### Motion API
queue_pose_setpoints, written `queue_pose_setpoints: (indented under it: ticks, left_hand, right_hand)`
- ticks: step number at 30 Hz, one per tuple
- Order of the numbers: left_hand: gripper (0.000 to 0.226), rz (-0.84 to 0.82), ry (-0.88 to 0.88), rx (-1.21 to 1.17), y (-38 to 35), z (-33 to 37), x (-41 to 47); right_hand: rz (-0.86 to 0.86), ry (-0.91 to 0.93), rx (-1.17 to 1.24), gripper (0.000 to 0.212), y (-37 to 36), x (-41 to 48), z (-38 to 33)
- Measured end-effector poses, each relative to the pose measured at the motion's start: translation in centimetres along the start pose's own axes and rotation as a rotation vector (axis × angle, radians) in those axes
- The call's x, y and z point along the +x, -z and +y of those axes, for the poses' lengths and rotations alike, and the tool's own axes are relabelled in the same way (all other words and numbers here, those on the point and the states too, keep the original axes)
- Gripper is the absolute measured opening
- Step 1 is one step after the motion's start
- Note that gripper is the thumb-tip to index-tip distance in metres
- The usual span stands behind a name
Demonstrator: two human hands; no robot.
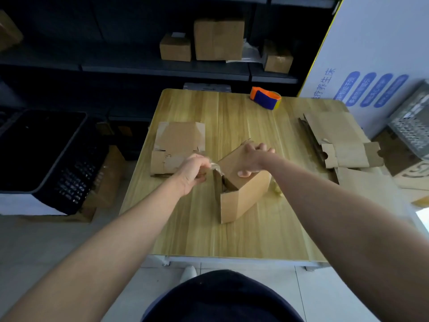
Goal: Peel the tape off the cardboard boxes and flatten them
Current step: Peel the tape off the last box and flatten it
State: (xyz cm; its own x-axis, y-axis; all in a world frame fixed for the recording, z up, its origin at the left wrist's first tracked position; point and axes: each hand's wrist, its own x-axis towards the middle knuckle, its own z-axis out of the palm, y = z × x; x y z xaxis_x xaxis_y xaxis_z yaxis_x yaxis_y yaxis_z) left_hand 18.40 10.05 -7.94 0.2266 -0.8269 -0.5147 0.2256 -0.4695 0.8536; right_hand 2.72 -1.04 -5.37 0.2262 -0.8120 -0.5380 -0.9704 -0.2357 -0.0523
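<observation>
While the right hand (253,159) grips the open box (243,194) on the bench (197,228), the left hand (192,170) pinches tape (216,167) peeling off it; left of it a second box (176,147) looks taped, right of it lies flattened cardboard (343,145).

The left hand (192,170) and right hand (253,159) were bare, as were both forearms (104,240). A dark navy garment (222,298) covered the torso. One white shoe (189,273) was visible.
</observation>
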Motion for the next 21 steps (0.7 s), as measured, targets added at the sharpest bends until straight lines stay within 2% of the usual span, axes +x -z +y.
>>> queue_pose_setpoints:
  ticks: [1, 3, 4, 7, 13, 17, 21]
  left_hand:
    - [0.019, -0.052, 0.035, -0.026, -0.2, -0.3, -0.1]
    - [0.048, -0.06, 0.064, 0.094, -0.5, -0.6, 0.2]
    - [0.048, 0.005, 0.033, 0.185, -0.8, -0.7, 0.2]
    - [0.013, 0.131, -0.096, 0.205, -1.7, -0.4, 0.1]
    - [0.011, 0.162, -0.221, -0.001, -2.2, 1.3, 0.5]
    - [0.013, 0.126, -0.337, -0.04, -3.0, 3.5, 0.0]
    - [0.019, 0.058, -0.346, -0.052, -3.1, 4.5, -0.1]
  right_hand:
    - [0.002, -0.001, -0.003, 0.102, 0.0, -0.1, 0.0]
    - [0.004, 0.001, -0.01, 0.102, -0.1, -0.1, 0.0]
    - [0.004, 0.007, -0.012, 0.102, -0.2, -0.1, -0.1]
    - [0.019, 0.075, -0.041, 0.105, -0.2, -0.2, 0.2]
    - [-0.093, 0.346, -0.097, 0.133, 0.5, -1.5, 1.0]
    - [0.029, 0.448, -0.013, 0.145, 0.4, -1.6, 0.6]
    - [0.122, 0.506, 0.178, 0.147, -0.3, -1.9, 0.6]
